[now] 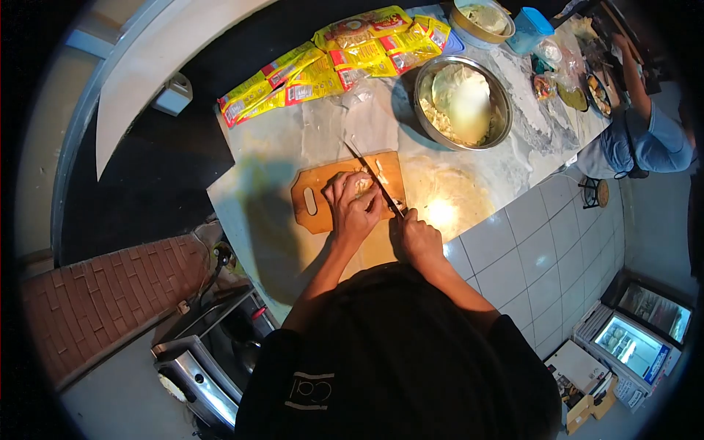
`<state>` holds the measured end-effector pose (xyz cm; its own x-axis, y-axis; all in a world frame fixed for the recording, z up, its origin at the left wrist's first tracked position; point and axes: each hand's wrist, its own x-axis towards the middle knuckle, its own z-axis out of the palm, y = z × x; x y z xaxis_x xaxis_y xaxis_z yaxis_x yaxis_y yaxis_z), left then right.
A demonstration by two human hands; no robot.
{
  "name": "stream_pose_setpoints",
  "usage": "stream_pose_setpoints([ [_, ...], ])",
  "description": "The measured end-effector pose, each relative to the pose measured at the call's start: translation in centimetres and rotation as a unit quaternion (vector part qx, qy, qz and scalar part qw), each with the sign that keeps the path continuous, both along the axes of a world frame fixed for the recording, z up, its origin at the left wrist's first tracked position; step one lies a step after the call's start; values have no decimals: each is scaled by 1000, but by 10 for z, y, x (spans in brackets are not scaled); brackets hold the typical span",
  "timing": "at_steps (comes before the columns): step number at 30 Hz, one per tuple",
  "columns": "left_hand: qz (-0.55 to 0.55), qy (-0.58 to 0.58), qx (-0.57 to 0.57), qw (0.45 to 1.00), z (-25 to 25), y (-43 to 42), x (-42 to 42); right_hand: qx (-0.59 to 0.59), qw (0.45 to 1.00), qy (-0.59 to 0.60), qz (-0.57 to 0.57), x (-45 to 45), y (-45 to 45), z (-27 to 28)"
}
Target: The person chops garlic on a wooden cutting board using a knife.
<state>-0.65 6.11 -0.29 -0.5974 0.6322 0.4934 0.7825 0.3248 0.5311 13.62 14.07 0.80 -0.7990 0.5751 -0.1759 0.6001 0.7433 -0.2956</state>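
Observation:
A wooden cutting board (311, 178) with a handle slot lies on the marble-look counter. My right hand (422, 240) is closed round the handle of a knife (372, 168), whose long blade slants across the board, pointing up and left. Just left of the blade, my left hand (352, 207) has its fingers curled over a pale piece of food (362, 186) and presses it to the board. Its exact kind is unclear, as the fingers partly cover it. A few pale cut bits (380, 171) lie on the blade's right side.
Yellow packets (315, 75) line the counter's back edge. A steel bowl (499, 132) holds pale shredded food and a whitish mass. Behind it stand another bowl (458, 27) and a blue container (529, 31). Another person (656, 143) stands at the far right end.

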Motion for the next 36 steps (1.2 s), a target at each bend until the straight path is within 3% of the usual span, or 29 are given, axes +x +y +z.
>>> stream_pose_setpoints([
  [6, 44, 33, -5, 998, 9, 3, 5, -45, 999, 1, 6, -9, 8, 28],
  [10, 69, -11, -62, 996, 30, 1, 1, -80, 997, 18, 1, -14, 13, 35],
  [12, 65, -107, -63, 990, 41, -4, -6, -81, 996, 48, 9, -12, 17, 29],
  [13, 61, -89, -92, 990, 50, -10, -12, -79, 996, 50, 11, -11, 18, 31],
  [15, 41, -134, -55, 989, 58, -22, -22, -90, 992, 85, 3, -10, 18, 35],
  [16, 19, -181, -19, 983, 59, -29, -27, -90, 992, 86, 6, -9, 18, 36],
  [18, 5, -165, -23, 986, 58, -44, -37, -97, 988, 117, -3, -5, 18, 36],
  [23, -8, -249, -65, 966, 45, -65, -43, -158, 979, 127, 3, 1, 14, 31],
  [27, -19, -256, -74, 964, 38, -58, -37, -182, 972, 151, 0, 3, 10, 24],
  [29, -2, -115, -107, 988, 35, -52, -34, -189, 971, 144, -7, 3, 9, 27],
  [32, 21, -68, -110, 991, 41, -46, -30, -200, 970, 136, -21, 4, 10, 28],
  [36, 14, -77, -95, 992, 44, -42, -22, -209, 967, 144, -31, 7, 12, 26],
])
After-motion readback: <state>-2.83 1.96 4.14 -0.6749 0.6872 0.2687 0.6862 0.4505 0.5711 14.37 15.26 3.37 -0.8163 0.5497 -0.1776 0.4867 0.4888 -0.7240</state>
